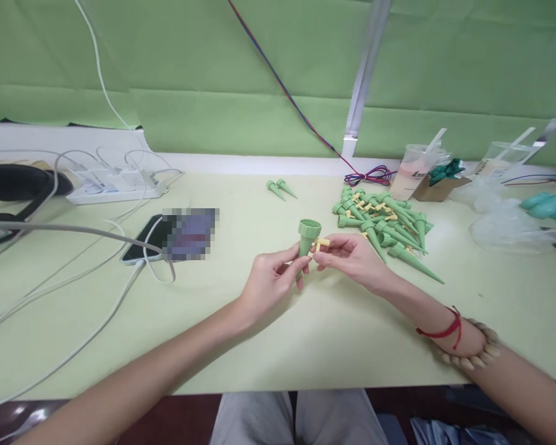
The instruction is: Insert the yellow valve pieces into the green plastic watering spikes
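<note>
- Holding a green spike [308, 233] upright, cap end up, the left hand [271, 275] has thumb and fingers closed on its lower body, above the near part of the table [259, 346].
- At the spike's right side, the right hand [352, 256] makes a narrow pinch around a small yellow piece [323, 242]. The piece meets the spike's wall, but whether it is fully seated I cannot tell; this one looks part-way through fitting.
- Beyond the right hand lies a heap of green spikes [414, 262], pointing in several directions. Yellow pieces [377, 208] show among them, so a good share seem to be fitted; others are too overlapped to judge, and no count is possible.
- Farther back, left of the heap and well apart from it, lies a pair of spikes [283, 185] side by side. No yellow shows on either, so they are probably what is left.
</note>
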A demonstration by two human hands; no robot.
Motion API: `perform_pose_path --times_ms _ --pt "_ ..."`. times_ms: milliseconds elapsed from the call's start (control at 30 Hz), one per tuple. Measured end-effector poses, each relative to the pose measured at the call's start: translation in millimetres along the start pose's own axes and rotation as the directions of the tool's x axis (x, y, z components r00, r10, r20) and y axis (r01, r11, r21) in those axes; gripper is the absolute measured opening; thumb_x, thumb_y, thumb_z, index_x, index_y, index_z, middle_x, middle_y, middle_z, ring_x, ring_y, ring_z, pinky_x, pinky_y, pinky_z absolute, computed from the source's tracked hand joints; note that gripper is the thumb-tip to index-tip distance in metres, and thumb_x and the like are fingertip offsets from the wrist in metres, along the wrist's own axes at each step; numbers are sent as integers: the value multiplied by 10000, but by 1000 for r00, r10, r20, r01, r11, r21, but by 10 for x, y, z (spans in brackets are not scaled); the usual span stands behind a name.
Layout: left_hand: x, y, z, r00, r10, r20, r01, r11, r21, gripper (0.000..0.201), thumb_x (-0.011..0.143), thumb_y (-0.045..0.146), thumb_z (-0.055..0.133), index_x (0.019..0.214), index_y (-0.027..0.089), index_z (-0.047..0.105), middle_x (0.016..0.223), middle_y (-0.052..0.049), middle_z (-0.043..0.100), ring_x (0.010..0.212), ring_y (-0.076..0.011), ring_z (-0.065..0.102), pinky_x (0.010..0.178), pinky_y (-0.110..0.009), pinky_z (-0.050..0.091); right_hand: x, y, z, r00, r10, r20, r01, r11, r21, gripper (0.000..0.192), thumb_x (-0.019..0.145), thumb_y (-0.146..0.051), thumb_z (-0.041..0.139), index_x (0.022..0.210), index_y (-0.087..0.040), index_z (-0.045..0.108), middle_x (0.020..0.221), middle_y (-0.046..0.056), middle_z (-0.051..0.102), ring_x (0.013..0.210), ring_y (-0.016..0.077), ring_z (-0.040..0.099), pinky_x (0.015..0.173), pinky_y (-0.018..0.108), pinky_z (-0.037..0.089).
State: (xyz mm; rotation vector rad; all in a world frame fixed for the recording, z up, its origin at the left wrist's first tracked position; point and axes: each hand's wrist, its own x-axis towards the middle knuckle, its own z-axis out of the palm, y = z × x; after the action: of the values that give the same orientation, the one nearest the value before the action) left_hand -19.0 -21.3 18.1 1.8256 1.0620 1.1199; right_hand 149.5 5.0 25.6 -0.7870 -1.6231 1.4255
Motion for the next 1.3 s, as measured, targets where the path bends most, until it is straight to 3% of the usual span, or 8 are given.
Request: perform_pose_path --times_ms 400,567,667,767,867,1000,1200,1300 --pt "7 -124 -8 997 -70 -16 70 998 4 242 800 345 499 734 136 600 599 7 526 487 -83 490 491 -199 425 47 152 32 1000 19 -11 -18 997 72 275 650 -374 688 768 -126 680 732 45 673 713 158 626 726 299 506" --pt "19 -95 22 992 -128 -19 126 990 -70 259 780 360 517 691 132 602 595 6 530 454 -75 482 448 -197 423 76 180 52 997 -21 -70 14 996 -91 311 671 -425 650 723 -119 672 699 54 674 660 160 620 648 274 500" --pt "44 -77 26 980 -201 -7 199 974 -108 308 779 403 505 674 123 581 594 -5 549 375 -63 460 311 -171 322 119 152 -40 995 -67 -68 46 962 -268 350 698 -461 612 786 -131 684 725 54 675 619 149 611 540 232 472" --pt "88 -96 -5 965 -257 -45 245 952 -184 326 769 436 508 812 124 589 653 -11 544 413 -96 531 247 -160 264 174 138 -239 978 -119 -171 25 883 -469 374 750 -471 548 932 -169 670 873 60 678 588 133 608 496 227 436" --pt "133 -153 -50 952 -285 -112 248 933 -261 367 759 449 523 922 125 579 667 2 519 466 -106 569 261 -152 300 206 184 -450 905 -287 -314 -44 671 -740 258 796 -384 510 837 -195 681 890 39 666 594 115 584 580 246 416" --pt "153 -214 -64 934 -327 -142 263 900 -347 416 744 476 534 952 118 571 676 7 506 464 -95 573 266 -142 294 197 274 -587 916 -280 -286 -135 458 -879 177 792 -280 522 834 -215 681 860 18 655 620 113 570 553 236 355" --pt "125 -245 -9 937 -341 -77 283 868 -408 448 752 485 521 1026 130 521 671 22 475 458 -106 590 265 -141 295 160 275 -506 967 -251 -33 65 373 -926 268 684 -399 652 862 -200 676 881 52 643 836 186 567 656 257 383" --pt "113 -256 9 940 -336 -57 284 865 -414 438 763 489 504 1023 137 505 675 24 465 464 -113 598 264 -141 297 152 277 -445 982 -182 -54 23 393 -919 262 643 -406 682 801 -198 667 809 40 643 745 170 574 586 244 367"
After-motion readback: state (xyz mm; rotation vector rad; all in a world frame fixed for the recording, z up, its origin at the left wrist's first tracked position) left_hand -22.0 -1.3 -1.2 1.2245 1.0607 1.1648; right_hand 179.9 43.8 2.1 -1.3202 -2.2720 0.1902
